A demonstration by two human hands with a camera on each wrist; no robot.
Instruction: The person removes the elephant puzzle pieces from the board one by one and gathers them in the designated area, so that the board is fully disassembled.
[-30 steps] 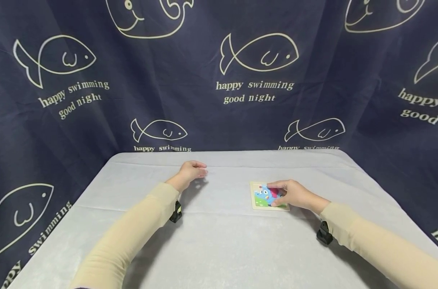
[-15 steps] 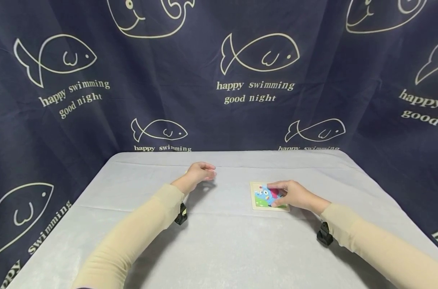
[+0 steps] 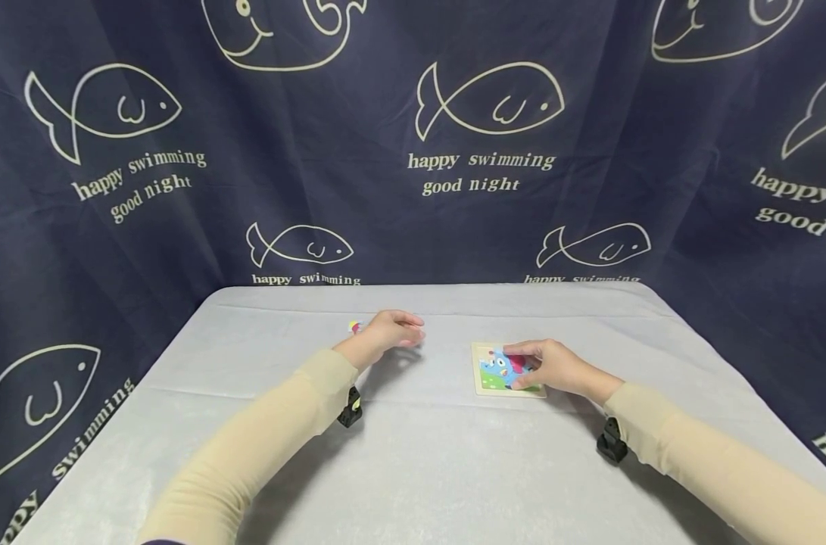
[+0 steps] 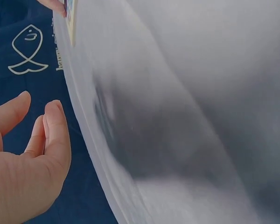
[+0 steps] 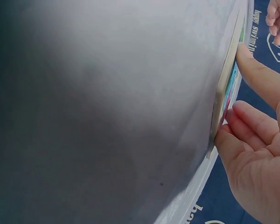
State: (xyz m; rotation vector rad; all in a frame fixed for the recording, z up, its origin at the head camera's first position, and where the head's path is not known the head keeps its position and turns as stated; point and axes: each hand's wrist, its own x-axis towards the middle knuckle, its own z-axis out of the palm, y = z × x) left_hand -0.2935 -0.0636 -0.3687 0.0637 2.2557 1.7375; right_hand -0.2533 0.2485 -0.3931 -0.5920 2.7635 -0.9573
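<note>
A square wooden jigsaw puzzle (image 3: 489,371) with a blue cartoon animal and green ground lies flat on the table, right of centre. My right hand (image 3: 552,367) rests on its right part, with thumb and fingertips spread on the picture and covering some of it. From the right wrist view, the puzzle's pale edge (image 5: 222,88) shows under the fingertips. My left hand (image 3: 394,330) hovers over the table left of the puzzle. Its thumb and fingers stand apart with nothing between them in the left wrist view. Just behind its wrist lies a small colourful piece (image 3: 355,327), partly hidden.
A pale grey cloth covers the table (image 3: 440,469). A dark blue curtain (image 3: 385,166) printed with fish and lettering hangs right behind the far edge. Each wrist carries a small black camera mount, the left one (image 3: 350,409) close over the cloth.
My left hand has moved right, toward the puzzle, uncovering the small colourful piece behind its wrist. The right hand and the puzzle have stayed in place.
</note>
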